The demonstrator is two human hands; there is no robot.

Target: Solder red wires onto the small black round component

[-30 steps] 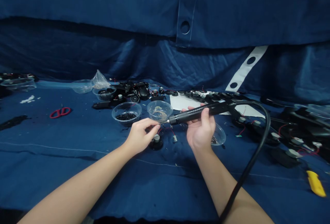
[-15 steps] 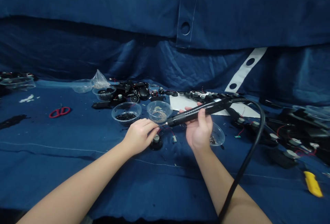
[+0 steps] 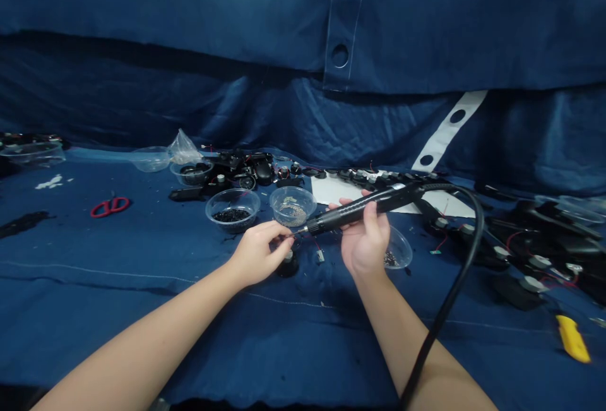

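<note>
My right hand (image 3: 364,240) is wrapped round a black corded electric screwdriver (image 3: 360,210), held nearly level with its bit pointing left. Its thick black cable (image 3: 454,291) loops right and down over my right forearm. My left hand (image 3: 258,252) pinches its fingertips at the tip of the bit; whatever it grips is too small to make out. Just below the fingers a small round black part (image 3: 286,264) with red wires lies on the blue cloth (image 3: 142,272).
Clear plastic cups stand behind the hands: one with black bits (image 3: 231,208), one with metal screws (image 3: 293,204), one tipped by my right hand (image 3: 400,250). Red scissors (image 3: 110,206) lie left. Black parts with wires (image 3: 530,259) crowd the right, beside a yellow cutter (image 3: 572,338). White paper (image 3: 336,189) lies behind.
The screwdriver and my right hand have shifted slightly left and down. My left fingers stay pinched at the bit tip.
</note>
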